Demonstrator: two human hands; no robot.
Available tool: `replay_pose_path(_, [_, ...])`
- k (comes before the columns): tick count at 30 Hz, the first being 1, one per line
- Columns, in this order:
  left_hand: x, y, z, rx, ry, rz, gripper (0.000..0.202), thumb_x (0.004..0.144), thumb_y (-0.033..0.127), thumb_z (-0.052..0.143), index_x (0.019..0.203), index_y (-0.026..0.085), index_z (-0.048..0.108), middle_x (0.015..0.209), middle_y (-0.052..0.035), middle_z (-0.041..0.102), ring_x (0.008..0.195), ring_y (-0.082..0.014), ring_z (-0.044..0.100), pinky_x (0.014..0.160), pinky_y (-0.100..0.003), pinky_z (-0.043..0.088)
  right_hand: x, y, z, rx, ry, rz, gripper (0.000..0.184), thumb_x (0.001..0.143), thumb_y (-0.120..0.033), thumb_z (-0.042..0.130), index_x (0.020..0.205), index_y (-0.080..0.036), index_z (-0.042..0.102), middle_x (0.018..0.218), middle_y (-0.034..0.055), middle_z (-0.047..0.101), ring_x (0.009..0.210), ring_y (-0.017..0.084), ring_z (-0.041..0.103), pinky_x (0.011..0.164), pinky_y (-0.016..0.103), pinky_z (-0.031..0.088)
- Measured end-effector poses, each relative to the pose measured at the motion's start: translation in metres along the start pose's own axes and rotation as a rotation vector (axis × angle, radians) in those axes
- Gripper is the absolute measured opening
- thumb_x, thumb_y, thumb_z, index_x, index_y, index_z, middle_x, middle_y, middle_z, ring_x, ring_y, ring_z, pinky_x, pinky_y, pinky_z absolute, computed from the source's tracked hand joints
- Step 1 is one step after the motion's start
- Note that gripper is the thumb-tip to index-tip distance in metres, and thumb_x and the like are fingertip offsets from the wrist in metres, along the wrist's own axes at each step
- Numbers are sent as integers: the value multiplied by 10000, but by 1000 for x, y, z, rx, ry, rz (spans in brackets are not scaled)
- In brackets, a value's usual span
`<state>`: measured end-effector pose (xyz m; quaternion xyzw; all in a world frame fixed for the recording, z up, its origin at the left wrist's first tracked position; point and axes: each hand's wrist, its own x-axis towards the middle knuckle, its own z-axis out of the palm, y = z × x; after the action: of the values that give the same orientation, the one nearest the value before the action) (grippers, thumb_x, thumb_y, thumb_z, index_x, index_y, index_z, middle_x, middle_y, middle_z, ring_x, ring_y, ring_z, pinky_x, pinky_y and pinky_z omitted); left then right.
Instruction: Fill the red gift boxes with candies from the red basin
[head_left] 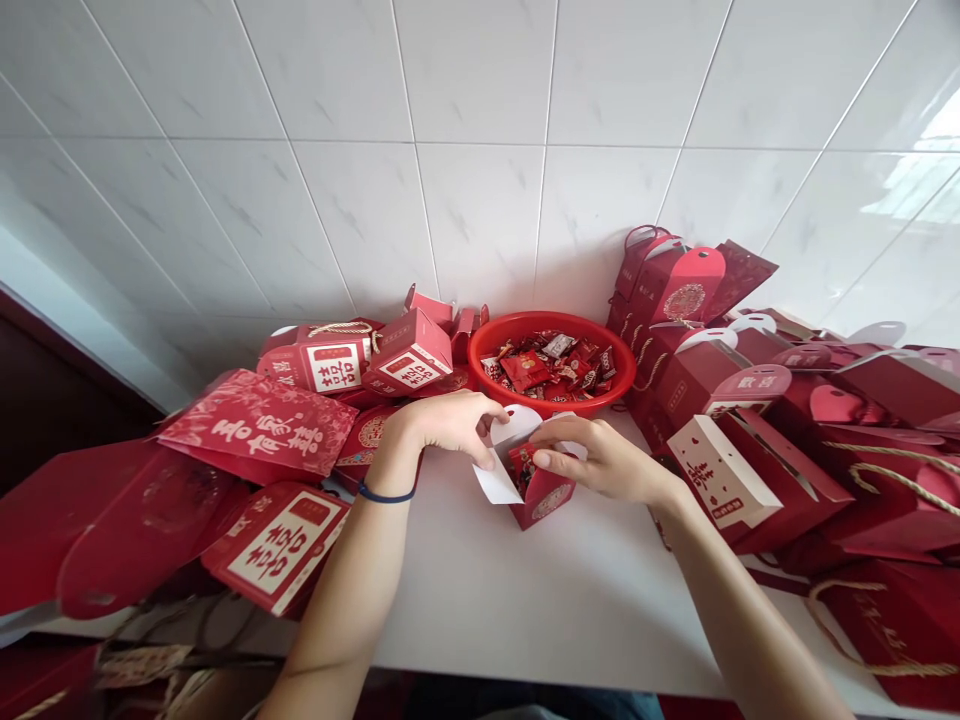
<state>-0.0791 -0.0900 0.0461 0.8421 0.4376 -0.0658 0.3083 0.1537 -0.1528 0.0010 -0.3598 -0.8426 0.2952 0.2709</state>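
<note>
A small red gift box [541, 494] with white inner flaps stands open on the white table [525, 600], wrapped sweets showing inside it. My left hand [447, 422] pinches one of its white flaps at the top left. My right hand [600, 458] grips the box's right side, fingers curled over the opening. Just behind the box sits a red plastic bowl [551, 330] full of wrapped sweets.
Piles of red gift boxes and flat red bags lie at the left [262, 425] and right [750, 440], some with rope handles. A white tiled wall [480, 150] rises right behind the table. The table's near edge runs below my forearms.
</note>
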Motion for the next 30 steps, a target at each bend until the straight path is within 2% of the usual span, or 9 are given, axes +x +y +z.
replay_pose_path(3, [-3, 3, -1, 31, 17, -15, 730, 655, 352, 796, 1346, 197, 620, 1135, -42, 748, 1049, -242, 689, 823, -231, 484, -14, 1, 0, 7, 41, -38, 311, 933, -502, 662, 1030, -230, 779, 1054, 67, 728, 1006, 224, 649, 879, 301, 500])
replay_pose_path(7, [-10, 3, -2, -11, 11, 33, 717, 680, 390, 796, 1349, 196, 626, 1225, -58, 732, 1133, -253, 669, 887, -243, 490, -36, 8, 5, 75, 112, -2, 262, 898, -483, 714, 980, -241, 772, 1069, 73, 741, 1135, 264, 647, 967, 354, 500])
replay_pose_path(10, [-16, -1, -4, -71, 14, 110, 704, 685, 397, 794, 1338, 183, 638, 1216, -70, 737, 1121, -244, 677, 918, -254, 494, -49, 19, 14, 229, 261, 42, 277, 936, -485, 658, 883, -240, 775, 1052, 81, 756, 1247, 288, 603, 1048, 417, 476])
replay_pose_path(14, [-16, 2, -3, -57, 32, 171, 664, 681, 300, 774, 1326, 203, 651, 1201, -47, 744, 1118, -236, 674, 901, -245, 494, -56, 30, 29, 251, 512, 106, 420, 892, -528, 692, 599, -228, 700, 1156, 85, 731, 1176, 307, 628, 1064, 489, 461])
replay_pose_path(17, [-7, 12, 3, 21, 99, 118, 591, 732, 330, 734, 1310, 220, 666, 1185, -33, 743, 1046, -239, 689, 823, -250, 499, -56, 36, 38, 127, 712, 156, 266, 811, -500, 780, 763, -242, 739, 1255, 90, 688, 1213, 326, 601, 1077, 524, 447])
replay_pose_path(19, [1, 18, 9, 59, 149, 78, 614, 756, 353, 714, 1352, 232, 634, 1216, -41, 725, 1040, -251, 685, 789, -257, 499, -55, 40, 42, 108, 784, 189, 360, 783, -507, 800, 1030, -253, 736, 1278, 106, 674, 1210, 329, 608, 1050, 532, 477])
replay_pose_path(21, [8, 21, 15, 80, 176, 39, 727, 741, 345, 722, 1439, 240, 549, 1269, -67, 692, 1060, -269, 677, 755, -262, 504, -55, 43, 44, 159, 797, 199, 494, 789, -508, 796, 1189, -245, 675, 1273, 115, 677, 1181, 313, 635, 1018, 512, 519])
replay_pose_path(25, [14, 21, 23, 82, 152, -24, 900, 709, 308, 734, 1536, 235, 387, 1197, -86, 693, 931, -270, 701, 642, -266, 485, -56, 43, 47, 246, 761, 91, 477, 845, -418, 778, 1263, -246, 625, 1303, 104, 668, 1205, 266, 641, 1044, 448, 533])
replay_pose_path(30, [15, 20, 24, 159, 138, -46, 688, 696, 278, 743, 1343, 210, 523, 1098, -73, 678, 916, -249, 681, 597, -250, 449, -59, 32, 48, 241, 651, -5, 363, 898, -335, 742, 1247, -275, 661, 1252, 71, 704, 1182, 232, 658, 1040, 401, 534])
